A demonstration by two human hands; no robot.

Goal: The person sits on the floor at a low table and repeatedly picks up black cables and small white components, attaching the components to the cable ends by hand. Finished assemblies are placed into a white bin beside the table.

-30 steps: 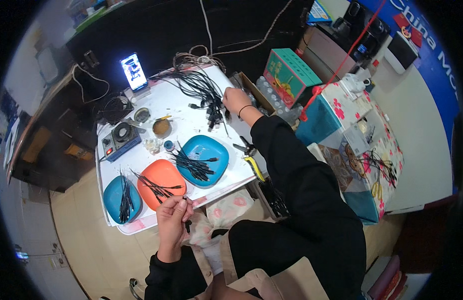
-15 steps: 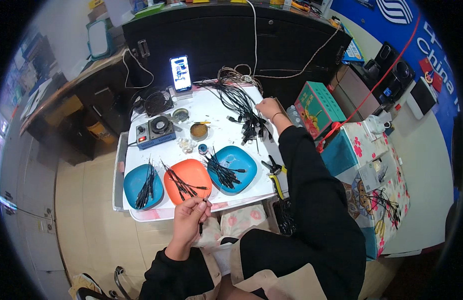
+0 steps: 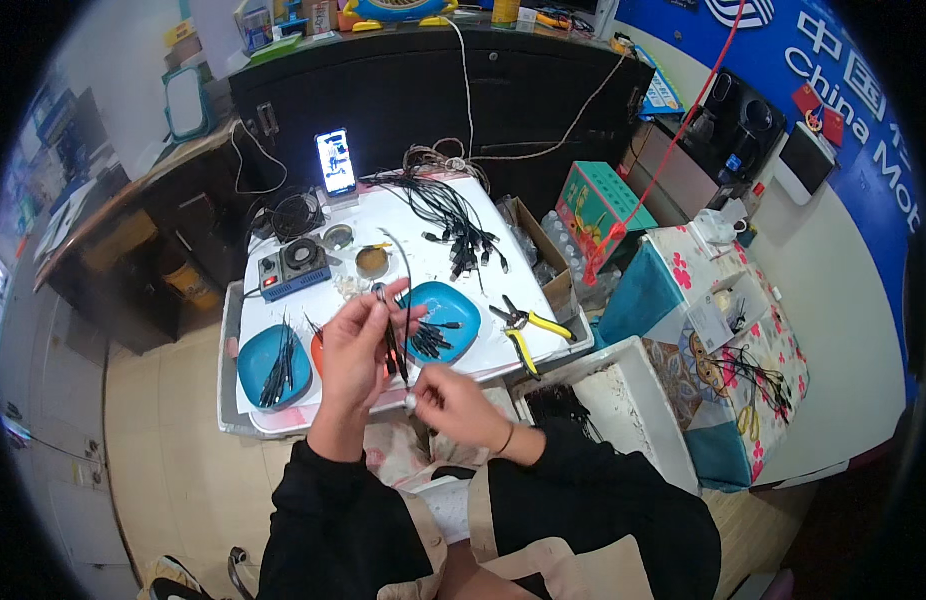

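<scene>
My left hand (image 3: 355, 350) is raised over the orange dish (image 3: 318, 358), thumb and index finger closed on a short black cable piece and the other fingers partly stretched out. Lower and to the right, my right hand (image 3: 465, 408) pinches a black cable (image 3: 408, 275) near its lower end, where a small pale tip shows. That cable stands up past my left fingers in a curve. Short black cable pieces (image 3: 430, 342) with plugs lie in the right blue dish (image 3: 468, 300). More pieces (image 3: 280, 370) fill the left blue dish (image 3: 251, 365). My left hand hides most of the orange dish.
Black cables with USB plugs (image 3: 468, 245) lie at the table's back right. Yellow-handled wire strippers (image 3: 523, 322) rest open near the right edge. A blue heating unit (image 3: 295, 270), a tin of brown paste (image 3: 372, 263) and a lit phone (image 3: 335, 162) stand left. A white bin (image 3: 623, 410) sits right.
My right hand has come back from the cable pile to beside my left hand, bringing a black cable. My left hand has risen over the dishes. The view has shifted right.
</scene>
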